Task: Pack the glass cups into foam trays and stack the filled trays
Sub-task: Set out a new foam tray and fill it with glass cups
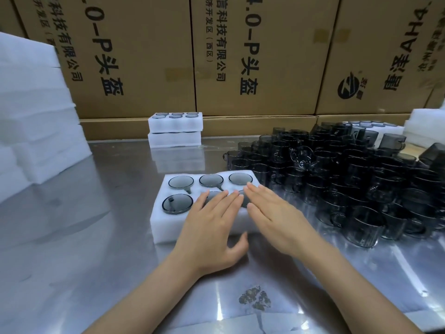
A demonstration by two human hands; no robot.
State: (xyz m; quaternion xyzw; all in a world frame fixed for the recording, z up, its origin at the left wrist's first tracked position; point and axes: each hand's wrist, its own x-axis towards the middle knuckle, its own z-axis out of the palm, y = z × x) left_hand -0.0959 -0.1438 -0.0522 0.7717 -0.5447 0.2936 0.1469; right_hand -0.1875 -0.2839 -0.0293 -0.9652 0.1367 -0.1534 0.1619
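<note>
A white foam tray (166, 220) lies in the middle of the steel table, its sockets filled with smoky grey glass cups (181, 182). My left hand (214, 225) lies flat with straight fingers over the tray's near middle cup. My right hand (272, 213) lies flat beside it, fingers straight, covering the near right cup. Neither hand grips anything. A large heap of loose dark glass cups (349, 179) fills the right side of the table. Two filled foam trays (175, 130) sit stacked at the back centre.
A tall pile of empty white foam trays (36, 112) stands at the left. Brown cardboard boxes (252, 56) wall off the back. More foam (426, 124) sits at the far right behind the cups. A thin foam sheet (216, 304) lies at the near edge.
</note>
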